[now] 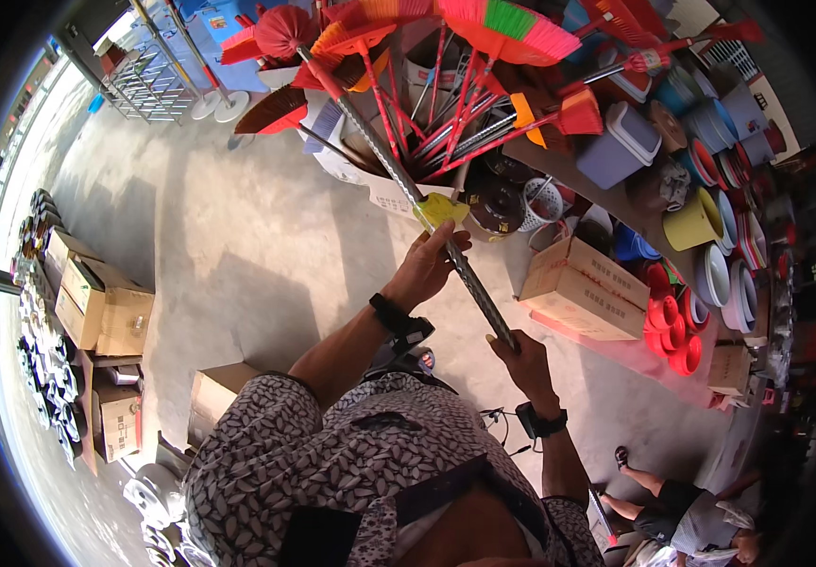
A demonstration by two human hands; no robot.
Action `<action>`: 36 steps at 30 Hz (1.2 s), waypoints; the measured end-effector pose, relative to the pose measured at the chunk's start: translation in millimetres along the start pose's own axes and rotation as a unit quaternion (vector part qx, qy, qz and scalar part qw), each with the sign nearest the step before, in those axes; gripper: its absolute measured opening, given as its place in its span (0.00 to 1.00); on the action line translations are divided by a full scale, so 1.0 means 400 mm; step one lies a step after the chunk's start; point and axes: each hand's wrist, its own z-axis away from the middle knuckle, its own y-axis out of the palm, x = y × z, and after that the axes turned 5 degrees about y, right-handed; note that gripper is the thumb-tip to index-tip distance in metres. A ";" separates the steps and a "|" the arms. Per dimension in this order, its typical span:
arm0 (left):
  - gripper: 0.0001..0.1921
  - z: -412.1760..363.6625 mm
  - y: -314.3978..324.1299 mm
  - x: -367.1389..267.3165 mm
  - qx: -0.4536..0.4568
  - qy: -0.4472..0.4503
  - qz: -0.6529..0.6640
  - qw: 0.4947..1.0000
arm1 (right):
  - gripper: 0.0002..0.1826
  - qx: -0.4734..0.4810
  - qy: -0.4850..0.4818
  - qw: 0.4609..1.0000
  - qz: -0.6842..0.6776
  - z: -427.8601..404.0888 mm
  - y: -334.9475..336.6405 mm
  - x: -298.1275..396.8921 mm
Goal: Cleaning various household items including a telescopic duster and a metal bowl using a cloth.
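A long patterned metal pole (pixel 482 301) runs diagonally up and away from me, with a red sleeve and a round red head, apparently a duster or brush, at its far end. My left hand (pixel 422 266) holds it at mid-length, thumb along the top. Just beyond the thumb, a yellow cloth (pixel 440 209) lies against the pole; whether it wraps fully round is hidden. My right hand (pixel 530 368) grips the near end of the pole, its fingers partly out of sight beneath. Both wrists wear black straps.
Many red-handled brooms (pixel 450 120) stand in a white box ahead. A cardboard carton (pixel 585 290), red basins (pixel 670 326) and stacked buckets (pixel 691 220) are on the right. More cartons (pixel 107 305) stand left. A person (pixel 691 517) sits at lower right.
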 end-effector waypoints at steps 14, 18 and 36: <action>0.23 -0.050 0.074 -0.186 0.047 0.078 -0.014 0.996 | 0.19 -0.003 0.063 0.996 -0.067 0.082 -0.001 -0.111; 0.21 -0.092 0.077 -0.284 0.069 0.139 -0.031 0.987 | 0.24 -0.004 0.087 0.994 -0.071 0.089 0.015 -0.154; 0.11 -0.164 0.192 -0.518 0.039 0.215 -0.080 0.972 | 0.14 0.099 0.109 0.966 -0.211 0.107 0.004 -0.197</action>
